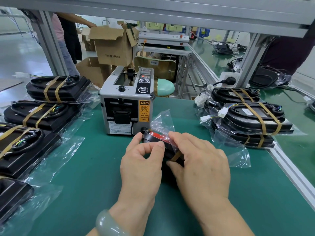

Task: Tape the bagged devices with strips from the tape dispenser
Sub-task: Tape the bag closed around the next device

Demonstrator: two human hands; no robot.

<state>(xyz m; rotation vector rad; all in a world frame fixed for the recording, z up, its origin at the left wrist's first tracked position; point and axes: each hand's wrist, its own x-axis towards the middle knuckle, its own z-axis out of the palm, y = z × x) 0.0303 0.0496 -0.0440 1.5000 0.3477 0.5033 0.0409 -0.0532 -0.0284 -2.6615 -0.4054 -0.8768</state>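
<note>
Fingers of the left hand [141, 160] curled round the bagged device [151, 137] at the tabletop's [85, 167] centre. The right hand [202, 164] gripped it too, its thumb against a brown tape strip [176, 156]. The tape dispenser [126, 103] stood just beyond at 12 o'clock. Taped devices [252, 116] lay stacked at 2 o'clock, with more at 9.

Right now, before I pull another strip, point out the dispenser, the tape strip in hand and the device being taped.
dispenser [126, 108]: head view, front face at the outlet.
tape strip [176, 156]: head view, brown stretch across the device's side.
device [149, 137]: head view, black rounded end inside the bag.
</note>
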